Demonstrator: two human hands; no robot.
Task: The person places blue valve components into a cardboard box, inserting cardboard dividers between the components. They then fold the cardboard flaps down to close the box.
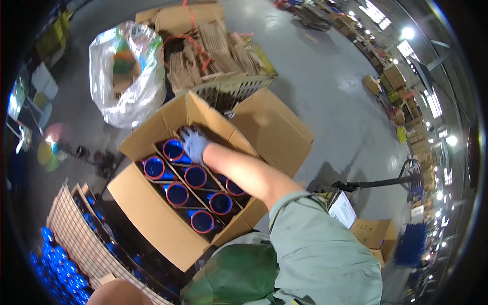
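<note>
My right hand [194,145], in a blue-grey glove, reaches into the far corner of an open cardboard box [152,206]. Its fingers curl down beside the box wall, and whatever they hold is hidden below them. Nearest to it stands a glossy blue cup [173,149] with a red rim. Several more such cups, among them a middle one [195,176] and a near one [202,221], stand mouth up between cardboard dividers. My forearm covers part of the right-hand row. My left hand is out of view; only a patch of bare skin shows at the lower edge.
Behind the box stand a clear plastic bag [145,99] and a crate [223,91] heaped with folded cardboard. A wire-mesh container [84,234] with blue items is at the lower left. To the right are a small open carton [373,234] and a dark-handled cart [378,183].
</note>
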